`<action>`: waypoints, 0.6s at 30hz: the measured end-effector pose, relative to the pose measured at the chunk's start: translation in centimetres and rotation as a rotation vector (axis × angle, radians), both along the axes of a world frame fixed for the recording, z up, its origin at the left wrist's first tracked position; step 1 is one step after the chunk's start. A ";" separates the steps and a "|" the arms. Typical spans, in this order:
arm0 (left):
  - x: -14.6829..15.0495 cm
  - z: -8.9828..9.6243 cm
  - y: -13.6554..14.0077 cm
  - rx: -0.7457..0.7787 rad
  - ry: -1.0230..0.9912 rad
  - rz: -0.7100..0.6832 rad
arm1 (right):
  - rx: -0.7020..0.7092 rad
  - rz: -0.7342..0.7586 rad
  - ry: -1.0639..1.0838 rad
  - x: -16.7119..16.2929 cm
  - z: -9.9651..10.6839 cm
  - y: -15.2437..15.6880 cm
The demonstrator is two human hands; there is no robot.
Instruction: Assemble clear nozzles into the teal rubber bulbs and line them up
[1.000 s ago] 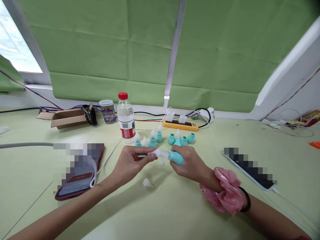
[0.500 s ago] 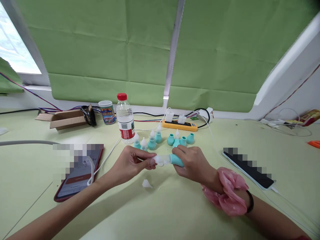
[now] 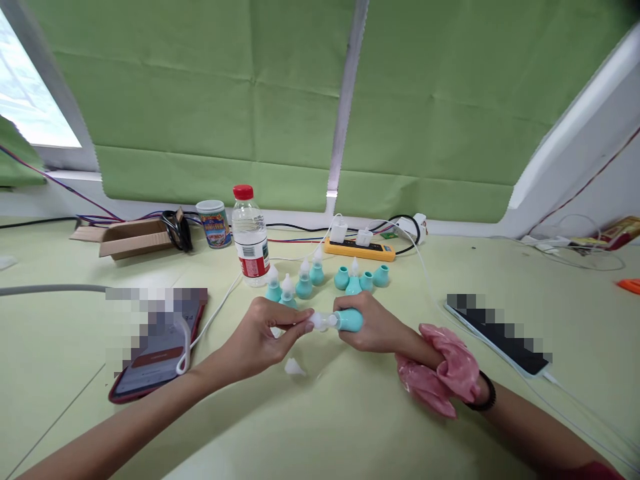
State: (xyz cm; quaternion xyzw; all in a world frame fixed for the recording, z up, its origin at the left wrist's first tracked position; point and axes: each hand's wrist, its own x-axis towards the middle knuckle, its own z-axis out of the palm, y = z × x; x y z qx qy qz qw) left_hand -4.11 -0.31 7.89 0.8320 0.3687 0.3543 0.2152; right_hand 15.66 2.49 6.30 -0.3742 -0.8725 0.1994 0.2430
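Observation:
My right hand (image 3: 361, 325) is closed around a teal squeeze bulb (image 3: 350, 320), its neck facing left. Thumb and fingertips of my left hand (image 3: 273, 330) pinch a clear nozzle with a whitish tip (image 3: 325, 321). Together they look like a nasal aspirator, lying level between both hands. The nozzle meets the bulb's neck; how deep it sits I cannot tell. On the table below lies a small translucent white piece (image 3: 294, 367). Beyond my hands stand several similar aspirators (image 3: 303, 283) with tips, beside several open teal bulbs (image 3: 381, 277).
A red-capped bottle (image 3: 251, 240), a printed can (image 3: 214, 223) and a cardboard box (image 3: 135, 239) stand at the back left. Behind the bulbs lies a yellow power strip (image 3: 359, 249) with plugs. Phones with cables lie left (image 3: 157, 353) and right (image 3: 495, 337).
My right hand has moved slightly left and turned with the bulb. Less of the clear nozzle shows between my left fingertips and the bulb. My left hand has shifted only slightly.

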 end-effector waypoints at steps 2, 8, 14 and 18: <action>-0.1 -0.1 0.0 0.008 0.045 -0.023 | -0.055 0.021 0.005 0.0 0.0 0.1; -0.2 0.0 -0.1 0.022 0.069 -0.024 | -0.276 0.113 0.016 0.3 0.2 0.6; 0.0 0.1 -0.1 -0.142 -0.129 0.033 | -0.418 0.153 0.082 0.2 0.6 0.3; -0.3 0.6 -0.2 -0.192 -0.107 -0.078 | -0.639 0.216 0.115 0.2 0.6 -0.2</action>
